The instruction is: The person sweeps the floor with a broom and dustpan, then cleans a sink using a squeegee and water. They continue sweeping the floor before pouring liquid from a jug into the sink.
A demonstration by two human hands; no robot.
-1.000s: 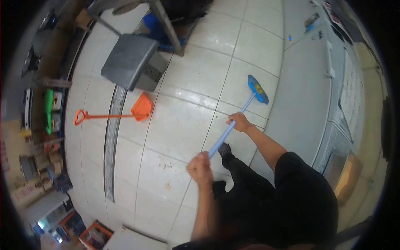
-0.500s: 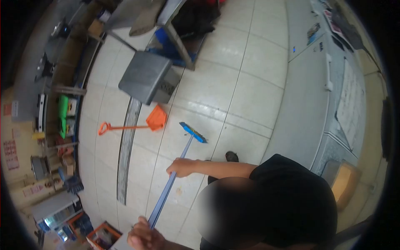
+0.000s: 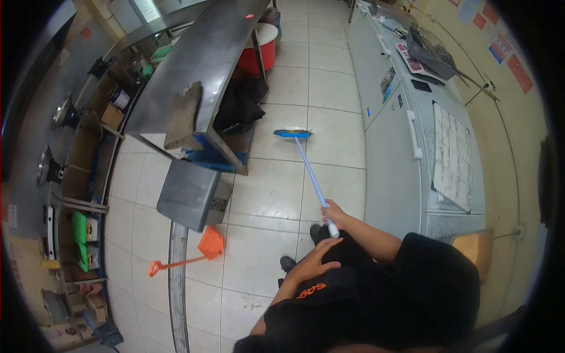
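A broom (image 3: 310, 167) with a pale blue handle and a blue head stretches away from me, its bristles on the tiled floor. My right hand (image 3: 333, 213) is wrapped around the handle near its top end. Just below the white handle tip, my left hand (image 3: 316, 263) is open, fingers stretched out and thumb apart, with the fingertips close by the tip. An orange long-handled dustpan (image 3: 211, 244) lies on the floor to the left, beside a grey bin (image 3: 187, 194).
A metal table (image 3: 176, 70) stands ahead on the left, with dark bags (image 3: 241, 103) and a red bucket (image 3: 262, 53) beneath. White chest freezers (image 3: 391, 153) line the right side. A floor drain strip (image 3: 178, 282) runs below the bin.
My view has swung up and right. The broom head has moved farther forward, away from the dustpan. My left hand has let go of the handle, while the right still grips it.
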